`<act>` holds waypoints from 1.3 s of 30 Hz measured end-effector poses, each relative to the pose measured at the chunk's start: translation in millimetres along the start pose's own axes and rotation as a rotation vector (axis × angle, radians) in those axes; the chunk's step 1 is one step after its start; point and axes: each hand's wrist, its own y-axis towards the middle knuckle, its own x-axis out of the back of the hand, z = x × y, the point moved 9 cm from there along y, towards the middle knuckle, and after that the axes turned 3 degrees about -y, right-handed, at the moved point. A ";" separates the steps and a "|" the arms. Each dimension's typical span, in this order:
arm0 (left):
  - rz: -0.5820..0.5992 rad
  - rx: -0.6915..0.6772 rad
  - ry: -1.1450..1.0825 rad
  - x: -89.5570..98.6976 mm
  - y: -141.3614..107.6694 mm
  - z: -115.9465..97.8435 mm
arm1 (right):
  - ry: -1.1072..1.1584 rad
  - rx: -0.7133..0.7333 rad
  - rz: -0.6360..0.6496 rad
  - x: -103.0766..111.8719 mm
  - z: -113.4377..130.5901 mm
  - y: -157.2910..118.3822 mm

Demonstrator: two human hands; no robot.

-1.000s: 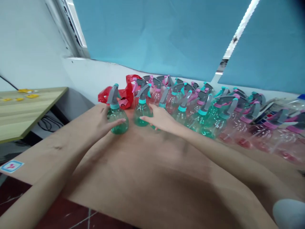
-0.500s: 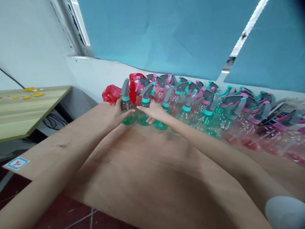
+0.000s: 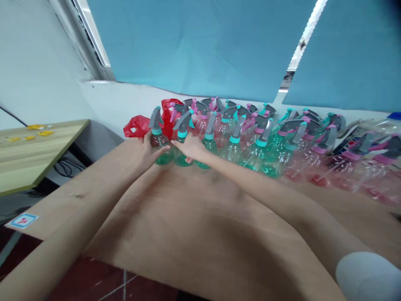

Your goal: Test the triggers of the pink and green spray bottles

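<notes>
My left hand (image 3: 147,154) curves around the left side of a spray bottle (image 3: 163,158) with a green base, a teal collar and a grey trigger head. Its thumb lies across the front of that bottle. Just to the right, my right hand (image 3: 192,147) is at a second green spray bottle (image 3: 181,159), thumb pointing left across its front; some fingers are hidden. Both bottles stand upright on the brown table (image 3: 175,217), close side by side. A third green spray bottle (image 3: 209,146) stands right behind my right hand.
Several more green and pink spray bottles (image 3: 326,146) stand in rows along the wall to the right. Red plastic bags (image 3: 137,126) lie behind my left hand. A wooden desk (image 3: 59,144) with yellow pieces stands at left, and a numbered sticker (image 3: 23,220) marks the table's left corner.
The view has turned slightly to the right, so the scene sits further left. Both hands stay at the same two spray bottles.
</notes>
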 end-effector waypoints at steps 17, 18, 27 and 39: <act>0.038 0.057 0.040 14.3 -67.0 -49.4 | -0.277 0.218 -0.067 5.0 3.9 -82.8; 0.062 0.042 0.002 10.7 -72.9 -62.0 | -0.297 0.234 -0.071 8.3 -0.4 -95.4; 0.443 -0.221 -0.210 -58.9 -122.1 -196.4 | -0.450 0.244 -0.150 59.5 -69.7 -189.6; 0.533 -0.239 -0.545 -140.6 -115.0 -308.5 | -0.449 0.216 -0.266 113.5 -137.1 -234.9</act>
